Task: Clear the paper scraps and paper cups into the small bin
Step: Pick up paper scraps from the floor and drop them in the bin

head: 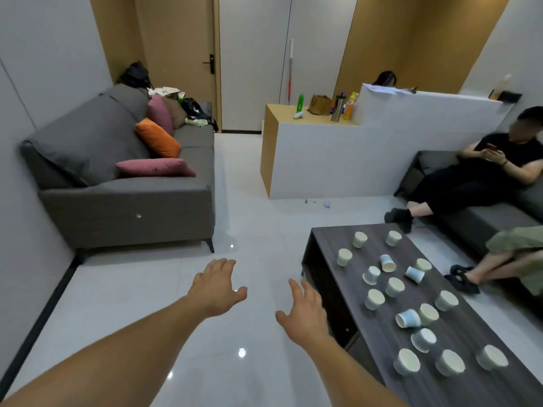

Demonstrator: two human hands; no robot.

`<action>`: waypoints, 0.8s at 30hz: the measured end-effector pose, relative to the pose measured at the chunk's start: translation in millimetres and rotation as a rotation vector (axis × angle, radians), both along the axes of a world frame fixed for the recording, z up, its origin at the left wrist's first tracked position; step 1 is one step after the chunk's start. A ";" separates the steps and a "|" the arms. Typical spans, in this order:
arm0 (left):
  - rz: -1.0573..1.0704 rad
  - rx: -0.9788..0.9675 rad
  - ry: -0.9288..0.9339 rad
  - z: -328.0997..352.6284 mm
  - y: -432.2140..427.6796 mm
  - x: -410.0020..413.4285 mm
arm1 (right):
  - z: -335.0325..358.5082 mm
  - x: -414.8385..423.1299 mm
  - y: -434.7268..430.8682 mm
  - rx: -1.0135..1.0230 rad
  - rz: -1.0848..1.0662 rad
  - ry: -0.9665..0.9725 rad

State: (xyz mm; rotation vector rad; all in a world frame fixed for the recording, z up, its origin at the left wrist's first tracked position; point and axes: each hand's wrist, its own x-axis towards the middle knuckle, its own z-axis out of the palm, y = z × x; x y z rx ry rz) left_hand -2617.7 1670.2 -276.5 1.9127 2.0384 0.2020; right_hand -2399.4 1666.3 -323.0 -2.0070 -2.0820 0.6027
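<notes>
Both hands were held out over the pale floor [258, 218], to the left of the low dark table [329, 239], and neither held anything. The left hand [219, 286] had its fingers spread and relaxed; the right hand [305, 315], nearer the table's left edge, was equally slack, thumb out, touching nothing.

The paper cups [375, 299] lay scattered over the table top, about 16 of them, most upright and several tipped on their sides, such as the blue one [407, 318] toward the near end. No cup was in either hand. A small pale bit [326, 204] on the far floor by the white counter [323, 160] may have been a paper scrap, but it was too small to tell. The small bin was not in view.

By my reading, the clearing had not yet begun: this was the approach. The next move called for finding the bin first, then swinging the right hand rightward onto the nearest cups, where nesting several before carrying would save trips.
</notes>
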 end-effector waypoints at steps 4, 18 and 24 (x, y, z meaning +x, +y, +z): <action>-0.014 -0.024 0.009 -9.1 73.0 0.8 | -6.9 3.8 76.3 0.008 -0.001 -0.007; -0.152 -0.048 0.007 -8.8 421.3 -19.7 | -0.1 -20.7 372.3 -0.010 -0.149 0.010; -0.238 -0.064 0.031 -17.7 551.3 27.6 | -20.2 13.2 488.0 -0.046 -0.202 0.029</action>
